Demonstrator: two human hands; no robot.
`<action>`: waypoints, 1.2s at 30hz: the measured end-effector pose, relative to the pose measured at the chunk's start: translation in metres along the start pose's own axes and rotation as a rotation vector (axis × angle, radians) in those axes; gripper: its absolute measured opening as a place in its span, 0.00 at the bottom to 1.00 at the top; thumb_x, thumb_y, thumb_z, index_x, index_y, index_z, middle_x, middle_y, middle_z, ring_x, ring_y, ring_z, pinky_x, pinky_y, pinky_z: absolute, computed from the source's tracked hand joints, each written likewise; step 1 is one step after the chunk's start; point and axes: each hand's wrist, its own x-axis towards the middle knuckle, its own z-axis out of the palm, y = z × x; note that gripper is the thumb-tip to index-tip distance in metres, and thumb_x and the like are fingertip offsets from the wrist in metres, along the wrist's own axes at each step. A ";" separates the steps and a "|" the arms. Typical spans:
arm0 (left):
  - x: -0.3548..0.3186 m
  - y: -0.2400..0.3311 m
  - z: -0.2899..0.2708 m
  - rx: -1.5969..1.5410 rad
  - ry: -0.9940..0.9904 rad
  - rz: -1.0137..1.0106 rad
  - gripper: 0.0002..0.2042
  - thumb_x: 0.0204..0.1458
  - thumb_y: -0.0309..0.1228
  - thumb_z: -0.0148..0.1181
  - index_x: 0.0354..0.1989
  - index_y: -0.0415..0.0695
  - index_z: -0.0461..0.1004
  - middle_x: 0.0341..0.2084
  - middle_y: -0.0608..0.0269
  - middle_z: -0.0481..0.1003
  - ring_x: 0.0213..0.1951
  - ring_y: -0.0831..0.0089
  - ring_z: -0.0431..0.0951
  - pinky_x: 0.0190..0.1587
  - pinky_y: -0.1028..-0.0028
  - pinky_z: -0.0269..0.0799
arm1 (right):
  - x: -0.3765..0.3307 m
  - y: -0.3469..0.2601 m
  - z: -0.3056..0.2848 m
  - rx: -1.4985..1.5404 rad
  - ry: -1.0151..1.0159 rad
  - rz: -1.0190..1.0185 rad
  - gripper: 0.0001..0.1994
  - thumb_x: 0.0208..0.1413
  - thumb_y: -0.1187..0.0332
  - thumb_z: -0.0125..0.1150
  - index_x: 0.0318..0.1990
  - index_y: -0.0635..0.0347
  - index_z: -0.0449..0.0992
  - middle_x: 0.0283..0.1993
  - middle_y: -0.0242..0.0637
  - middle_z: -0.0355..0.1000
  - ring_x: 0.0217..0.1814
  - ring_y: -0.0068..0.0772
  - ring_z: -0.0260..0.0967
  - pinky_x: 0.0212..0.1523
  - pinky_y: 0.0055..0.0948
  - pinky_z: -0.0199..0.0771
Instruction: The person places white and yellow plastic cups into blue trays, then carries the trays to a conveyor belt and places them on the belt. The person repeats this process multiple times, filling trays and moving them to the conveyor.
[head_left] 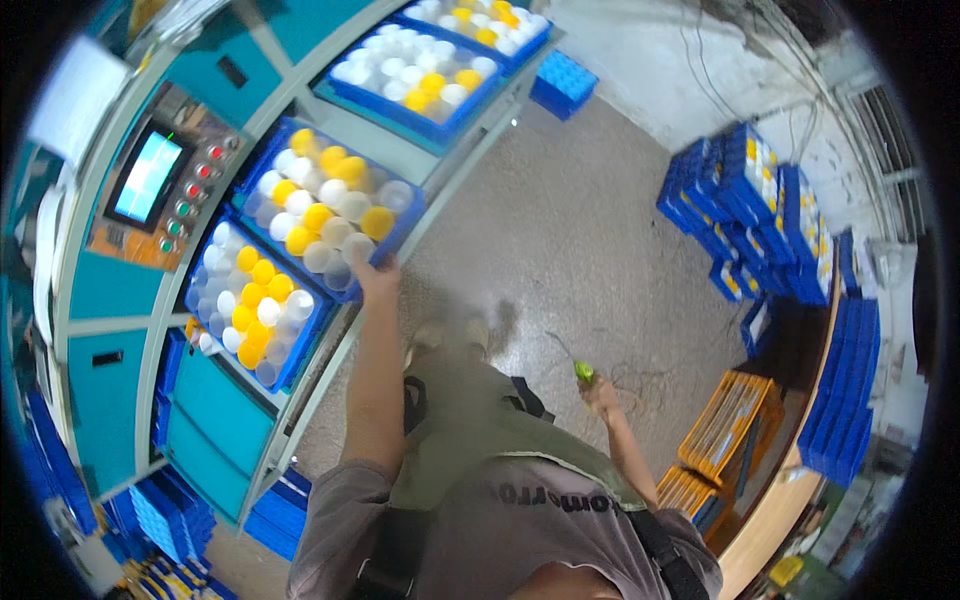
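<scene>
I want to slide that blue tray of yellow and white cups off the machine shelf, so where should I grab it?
Grip the blue tray by its near rim, at the corner where the left hand already rests, coming from the open aisle side. The cups fill its top, and the teal machine blocks the far side, so only that outer edge looks free. The right hand holds a small green thing.

Open floor [590, 250] between machine [120, 320] – stacked crates [760, 200]

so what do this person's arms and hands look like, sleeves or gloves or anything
Both hands are bare, no gloves: the left hand and the right hand. The forearms are uncovered too. Short grey T-shirt sleeves end near the elbow. No watch or bands are visible.
</scene>
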 end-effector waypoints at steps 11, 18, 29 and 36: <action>0.032 0.057 0.007 0.998 -0.256 -0.501 0.22 0.58 0.41 0.59 0.52 0.35 0.68 0.49 0.45 0.73 0.51 0.56 0.74 0.54 0.59 0.73 | 0.018 -0.031 0.028 0.670 -0.026 0.403 0.14 0.58 0.59 0.54 0.34 0.62 0.73 0.23 0.35 0.71 0.21 0.28 0.69 0.15 0.30 0.62; 0.057 -0.001 -0.058 1.467 -0.269 -0.584 0.24 0.58 0.44 0.56 0.56 0.38 0.69 0.47 0.58 0.75 0.50 0.65 0.74 0.56 0.64 0.65 | 0.051 -0.101 -0.013 0.631 0.010 0.311 0.13 0.58 0.57 0.55 0.35 0.58 0.71 0.23 0.31 0.68 0.22 0.25 0.64 0.20 0.29 0.62; 0.087 -0.162 0.084 2.155 -0.524 -0.576 0.16 0.62 0.38 0.53 0.33 0.33 0.71 0.25 0.57 0.72 0.24 0.68 0.68 0.26 0.68 0.62 | -0.047 -0.028 -0.038 0.075 -0.222 0.669 0.19 0.59 0.63 0.45 0.52 0.60 0.76 0.56 0.46 0.73 0.59 0.47 0.70 0.55 0.43 0.71; 0.017 -0.315 0.079 2.459 -0.518 -0.370 0.14 0.62 0.35 0.51 0.32 0.35 0.72 0.25 0.56 0.71 0.25 0.64 0.70 0.30 0.65 0.69 | -0.116 0.084 -0.018 0.415 -0.106 0.915 0.19 0.58 0.63 0.47 0.53 0.54 0.77 0.58 0.41 0.72 0.60 0.42 0.70 0.53 0.43 0.71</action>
